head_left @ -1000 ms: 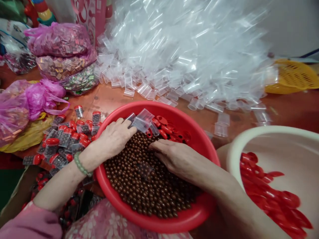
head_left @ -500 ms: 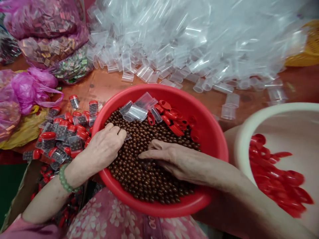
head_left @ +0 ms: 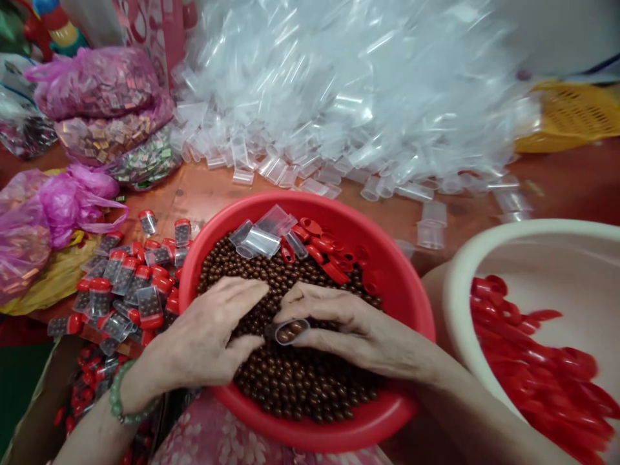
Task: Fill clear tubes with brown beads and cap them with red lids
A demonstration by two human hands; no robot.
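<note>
My right hand (head_left: 339,323) grips a clear plastic tube (head_left: 292,332) between thumb and fingers; brown balls show through its oval mouth. Facing it from the left, my left hand (head_left: 213,332) has thumb and fingers apart and holds nothing. Both hands are over a red basin (head_left: 310,442) filled with small shiny brown balls (head_left: 300,394). At the basin's far side several empty clear tubes (head_left: 261,240) lie on the balls, beside red plastic caps (head_left: 322,242).
Left of the basin lies a heap of filled, red-capped tubes (head_left: 123,271). Tied pink bags (head_left: 106,84) are stacked behind it. A large pile of clear tubes (head_left: 339,97) covers the table's back. At right stands a white tub (head_left: 455,310) holding red caps (head_left: 542,355); farther back is a yellow basket (head_left: 571,116).
The right hand has come up out of the balls with the tube, its mouth now visible. My left hand has moved right toward it and opened. The view has shifted slightly.
</note>
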